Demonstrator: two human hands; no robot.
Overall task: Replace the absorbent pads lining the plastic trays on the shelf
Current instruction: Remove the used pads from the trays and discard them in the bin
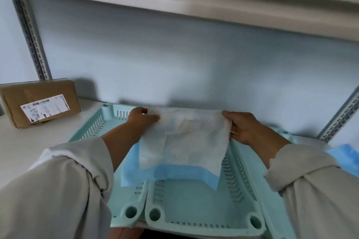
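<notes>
Mint-green plastic trays (196, 205) sat side by side on the white shelf (38, 137), their slotted walls and round corner sockets facing the camera. Absorbent pad (184, 137), white on its upper face with a blue border along the near edge, was held up over the trays, its far edge raised and its near edge drooping down onto the tray floor. Left hand (140, 119) gripped the pad's far left corner, fingers curled over the edge and thumb against the sheet. Right hand (240, 126) pinched the far right corner, thumb on top and fingers folded beneath, the material bunched slightly at the grip. Both forearms extended from pale grey sleeves (58, 190) pushed up above the wrists. Brown cardboard box (39, 102) with a white printed label stood on the shelf to the left, well apart from the trays, near a perforated metal upright (31, 35). Blue sheet material (347, 159) showed at the right edge, partly hidden by the right sleeve; its nature could not be determined.
</notes>
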